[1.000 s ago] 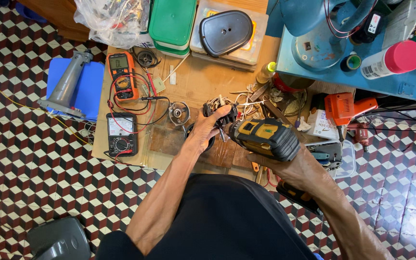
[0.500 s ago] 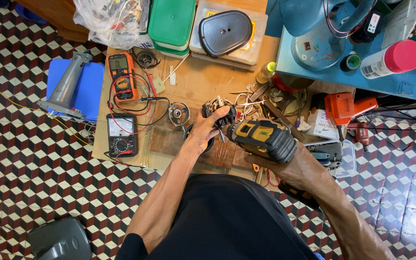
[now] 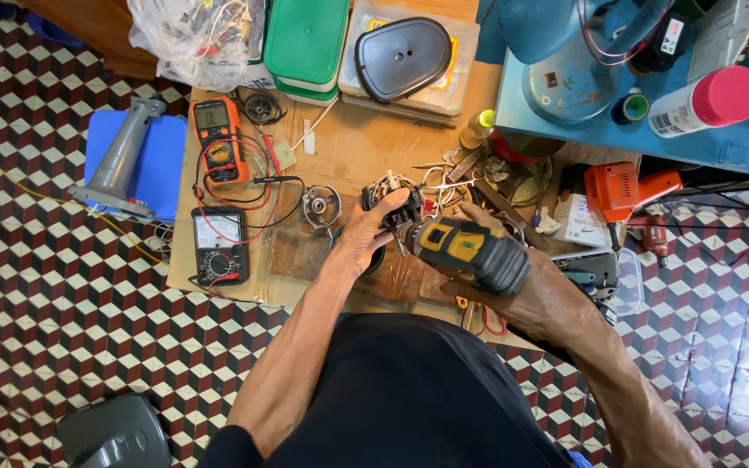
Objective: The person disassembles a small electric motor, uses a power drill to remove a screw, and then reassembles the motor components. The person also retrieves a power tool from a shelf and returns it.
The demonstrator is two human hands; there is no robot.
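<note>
My right hand (image 3: pixel 535 303) grips a yellow and black cordless driver (image 3: pixel 470 251), its nose pointing left at a small black motor part (image 3: pixel 396 212). My left hand (image 3: pixel 366 238) wraps around that part and holds it over the wooden board (image 3: pixel 348 147). Loose wires and metal bits (image 3: pixel 448 178) lie just behind the part. A small round metal piece (image 3: pixel 321 206) sits on the board a little left of my left hand.
An orange multimeter (image 3: pixel 217 139) and a black analog meter (image 3: pixel 218 245) with red leads lie at the board's left. A green box (image 3: pixel 307 39) and a black lidded case (image 3: pixel 402 56) stand behind. An orange drill (image 3: pixel 621 191) and a blue table (image 3: pixel 643 130) are at right.
Both hands have shifted slightly; the driver's nose has come closer to the black part in my left hand. Nothing else moved.
</note>
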